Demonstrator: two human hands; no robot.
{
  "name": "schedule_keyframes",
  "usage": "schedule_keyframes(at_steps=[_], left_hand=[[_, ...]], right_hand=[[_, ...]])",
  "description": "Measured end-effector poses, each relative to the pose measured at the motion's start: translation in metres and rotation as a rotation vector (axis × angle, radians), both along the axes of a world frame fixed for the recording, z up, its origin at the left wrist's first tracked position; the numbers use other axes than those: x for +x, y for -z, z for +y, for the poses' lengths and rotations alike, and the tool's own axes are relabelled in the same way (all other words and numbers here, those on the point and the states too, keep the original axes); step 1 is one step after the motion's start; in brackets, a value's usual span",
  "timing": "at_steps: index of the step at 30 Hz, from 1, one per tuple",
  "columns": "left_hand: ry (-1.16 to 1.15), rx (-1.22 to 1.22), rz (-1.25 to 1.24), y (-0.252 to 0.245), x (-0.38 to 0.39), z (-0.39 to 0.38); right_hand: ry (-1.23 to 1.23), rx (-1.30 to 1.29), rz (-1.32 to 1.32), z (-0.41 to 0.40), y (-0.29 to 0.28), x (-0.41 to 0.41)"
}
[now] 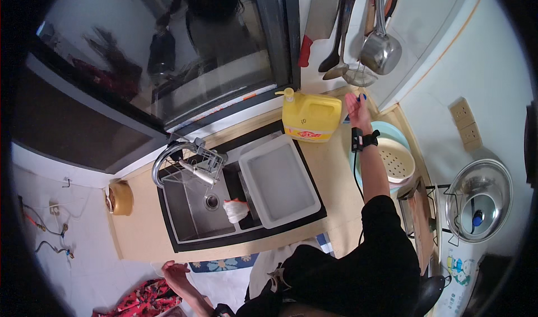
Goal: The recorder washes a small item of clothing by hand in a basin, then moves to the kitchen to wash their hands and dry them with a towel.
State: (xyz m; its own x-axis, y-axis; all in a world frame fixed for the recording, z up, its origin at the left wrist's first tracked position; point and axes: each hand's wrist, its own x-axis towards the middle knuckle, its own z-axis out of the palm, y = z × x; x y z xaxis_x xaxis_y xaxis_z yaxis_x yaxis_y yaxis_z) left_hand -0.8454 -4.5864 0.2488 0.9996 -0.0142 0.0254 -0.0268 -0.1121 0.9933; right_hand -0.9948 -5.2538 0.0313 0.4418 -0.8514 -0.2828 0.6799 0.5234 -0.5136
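Note:
My right hand (359, 112) reaches to the back corner of the counter, just right of a big yellow detergent jug (312, 115) with a pump top. A small dark blue thing (361, 97) shows at its fingertips; whether it is gripped I cannot tell. Below that forearm sit a light blue basin (386, 128) and a cream colander (394, 159). My left hand (175, 271) hangs in front of the counter's front edge, fingers loosely bent, with nothing visible in it. Between the hands lies a double sink (189, 222), its right side covered by a translucent white tub (282, 182).
A white cloth (236, 210) lies over the sink divider near the faucet (162, 161) and wire rack (212, 161). A cleaver (323, 14), ladles and a steel scoop (380, 54) hang above the corner. A golden pot (122, 198) stands left; a cutting board (420, 224) stands right.

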Motion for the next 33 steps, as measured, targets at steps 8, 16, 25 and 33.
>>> schedule_keyframes(at_steps=[8,16,25,33], left_hand=[[0.043,0.046,0.018,-0.012,0.014,-0.050],[0.097,0.067,-0.018,-0.004,0.023,-0.068],[0.020,-0.012,0.082,-0.006,0.014,-0.076],[-0.035,-0.052,0.067,-0.004,0.009,-0.044]], right_hand=[[0.006,-0.088,-0.024,-0.003,-0.003,-0.003],[0.005,0.005,-0.005,-0.006,0.003,-0.005],[-0.038,-0.033,0.009,-0.008,0.006,-0.007],[-0.055,-0.003,-0.019,-0.002,-0.010,-0.018]])
